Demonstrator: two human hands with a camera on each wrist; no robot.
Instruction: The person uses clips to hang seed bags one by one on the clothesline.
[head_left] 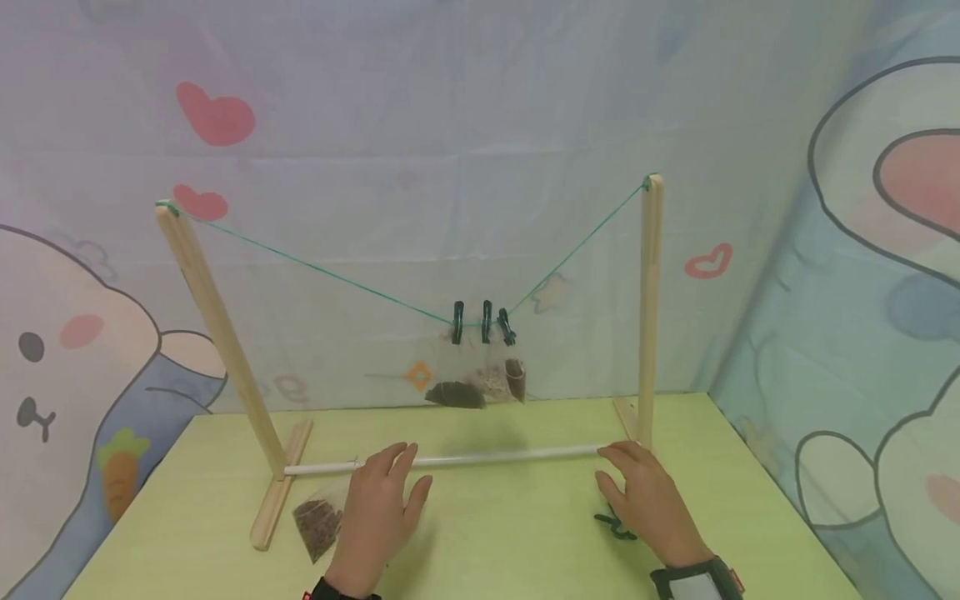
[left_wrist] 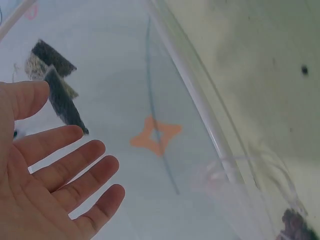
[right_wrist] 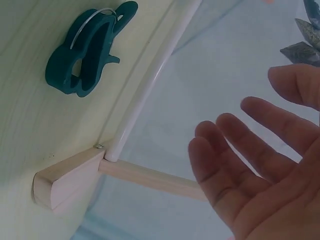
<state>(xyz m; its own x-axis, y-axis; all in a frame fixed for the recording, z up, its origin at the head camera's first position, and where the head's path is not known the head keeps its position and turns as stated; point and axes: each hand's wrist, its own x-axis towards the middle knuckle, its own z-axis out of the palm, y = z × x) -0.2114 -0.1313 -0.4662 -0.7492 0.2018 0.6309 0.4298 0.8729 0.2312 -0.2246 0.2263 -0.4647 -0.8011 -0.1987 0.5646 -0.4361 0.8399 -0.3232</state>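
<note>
My left hand (head_left: 378, 517) is held above the table with its fingers loosely spread and nothing in them. Beside it lies a clear bag (head_left: 317, 529) of dark brown bits, partly covered by the hand in the head view. My right hand (head_left: 648, 504) hovers at the right, fingers relaxed and apart, holding nothing. Just below it on the table is a dark green spring clip (right_wrist: 62, 75) with a wire spring. Three similar clips (head_left: 457, 322) pinch small clear bags on a sagging green string (head_left: 322, 271). The bags hold dark leafy bits (head_left: 456, 395) and paler bits (head_left: 491, 380).
Two wooden posts (head_left: 225, 342) (head_left: 650, 308) carry the string's ends, each on a wooden foot (head_left: 273, 508). A white rod (head_left: 495, 457) joins them low down, behind both hands. A printed cloth (head_left: 450, 108) hangs behind the pale yellow-green table (head_left: 510, 542).
</note>
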